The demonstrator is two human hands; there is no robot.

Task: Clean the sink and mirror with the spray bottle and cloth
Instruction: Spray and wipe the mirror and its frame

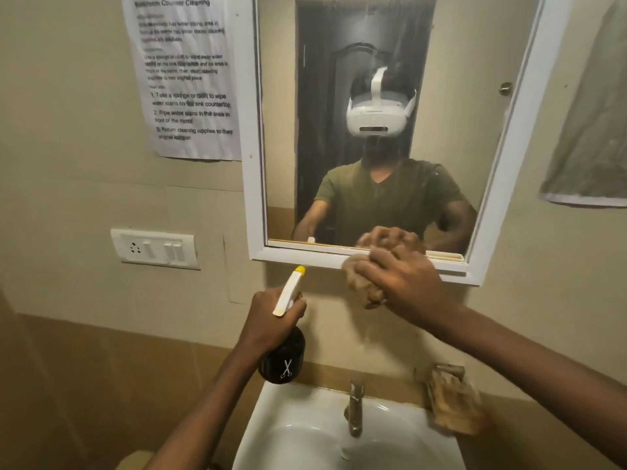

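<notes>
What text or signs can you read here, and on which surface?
White paper notice taped to the wall, heading: "Bathroom Counter Cleaning"
Step 1: "Take a sponge or cloth to wipe water stains on the sink countertop"
Step 3: "Return cleaning supplies to their original location"
Its upper paragraphs: too blurred to read.
Dark spray bottle in the left hand: white scissors symbol, no words.

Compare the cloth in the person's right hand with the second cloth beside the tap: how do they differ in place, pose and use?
The cloth in the right hand is bunched up and pressed to the mirror's lower frame; the second cloth lies spread on the sink's right edge. The first is gripped by the right hand; the second is touched by no hand. Both are brownish.
</notes>
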